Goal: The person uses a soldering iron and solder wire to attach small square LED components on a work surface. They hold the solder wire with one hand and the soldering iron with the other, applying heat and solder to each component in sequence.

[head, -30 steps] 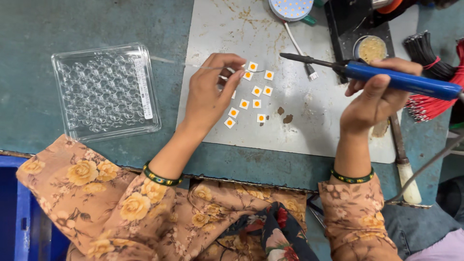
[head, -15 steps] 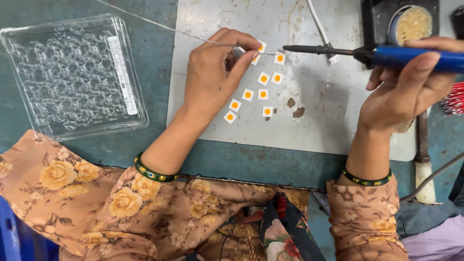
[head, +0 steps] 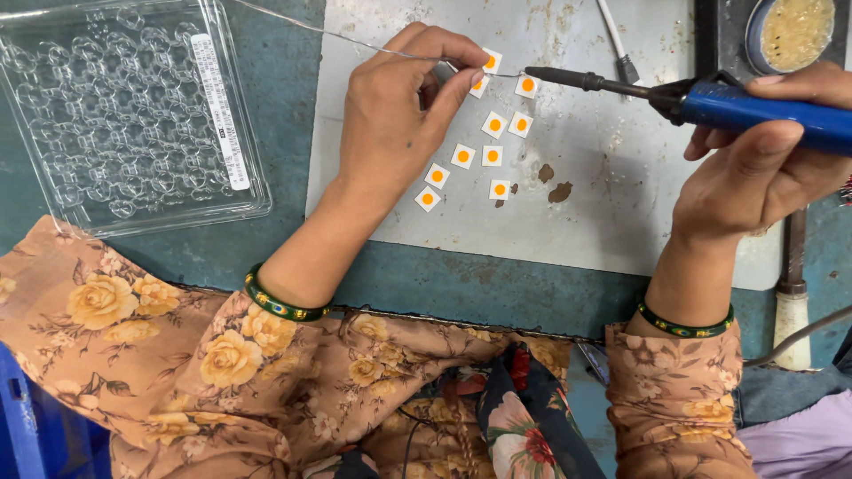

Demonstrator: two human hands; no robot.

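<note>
My left hand (head: 399, 115) pinches a thin solder wire (head: 302, 28) that runs off to the upper left, its end held over the top small white square chip with an orange dot (head: 490, 61). My right hand (head: 763, 160) grips a blue-handled soldering iron (head: 754, 102); its dark tip (head: 537, 74) points left and sits just beside the wire's end. Several more white square chips (head: 493, 124) lie scattered on a grey metal plate (head: 603, 204) between my hands.
A clear plastic blister tray (head: 124, 115) with a white label lies at the left on the teal table (head: 293, 239). A round tin of yellowish flux (head: 794, 31) is at top right. A white-handled tool (head: 790, 302) lies at the right edge. Two dark burn spots (head: 552, 182) mark the plate.
The view has moved in closer. My right hand has brought the iron's tip leftward up to the wire's end by the top chips. My left hand stays at the chips.
</note>
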